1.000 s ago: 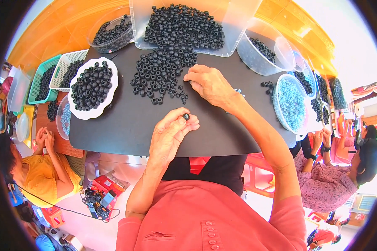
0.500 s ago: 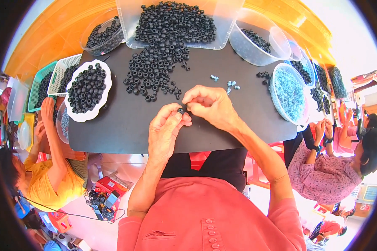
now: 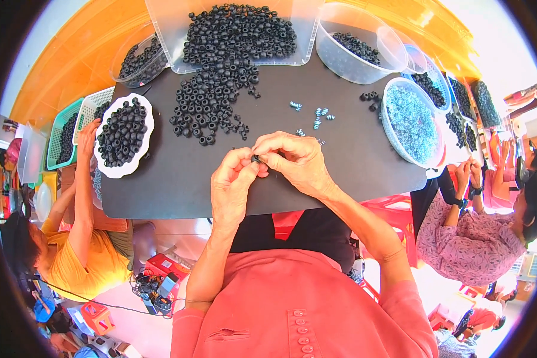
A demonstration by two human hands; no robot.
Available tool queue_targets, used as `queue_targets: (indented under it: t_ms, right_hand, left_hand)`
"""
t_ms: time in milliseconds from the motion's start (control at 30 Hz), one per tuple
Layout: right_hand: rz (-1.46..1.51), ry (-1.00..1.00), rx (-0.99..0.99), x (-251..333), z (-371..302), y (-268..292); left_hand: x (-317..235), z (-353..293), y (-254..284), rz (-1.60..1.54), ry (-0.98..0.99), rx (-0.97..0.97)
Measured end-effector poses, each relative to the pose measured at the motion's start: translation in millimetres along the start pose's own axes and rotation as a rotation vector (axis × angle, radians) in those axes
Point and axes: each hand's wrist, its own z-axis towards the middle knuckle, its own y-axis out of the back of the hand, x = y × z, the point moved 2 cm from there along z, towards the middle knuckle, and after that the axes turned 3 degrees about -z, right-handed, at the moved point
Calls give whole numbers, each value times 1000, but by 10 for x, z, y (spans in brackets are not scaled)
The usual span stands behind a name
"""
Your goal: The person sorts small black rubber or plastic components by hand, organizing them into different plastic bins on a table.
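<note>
A small black round plastic piece with a hole (image 3: 255,159) is held between the thumb and fingers of my left hand (image 3: 232,182), above the near part of the table. My right hand (image 3: 295,161) meets it there, thumb and forefinger pinched together against the piece; what lies between those fingertips is hidden. Just beyond my right hand, several small shiny coil springs (image 3: 319,113) are scattered on the dark table (image 3: 167,185). A heap of similar black pieces (image 3: 206,101) spreads farther off, spilling from a tipped clear plastic bin (image 3: 310,36).
On the left stands a white scalloped dish (image 3: 120,173) of black pieces. At the right, a round tub (image 3: 410,122) holds many springs, near a clear tub (image 3: 346,68) with black pieces. One person in yellow (image 3: 89,259) sits left, another in patterned purple (image 3: 459,244) right.
My right hand has closed in on the left, its fingertips now against the black piece. The view has shifted a little. The hand of the person in yellow has moved toward the scalloped dish.
</note>
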Motion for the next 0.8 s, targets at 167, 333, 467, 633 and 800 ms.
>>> queue_targets:
  t_ms: [167, 333, 467, 633, 800]
  right_hand:
    - [-87, 75, -9, 29, 15, -33]
    - [-273, 175, -25, 51, 19, -36]
    - [-415, 278, -40, 83, 12, -62]
    - [-483, 326, -55, 96, 3, -92]
    - [-620, 405, -84, 117, -9, -138]
  left_hand:
    - [-15, 12, 20, -77, 85, 23]
    - [-23, 18, 36, -139, 109, 62]
    - [-25, 21, 43, -193, 121, 63]
    - [-40, 29, 40, -228, 150, 30]
    - [13, 5, 38, -281, 145, 54]
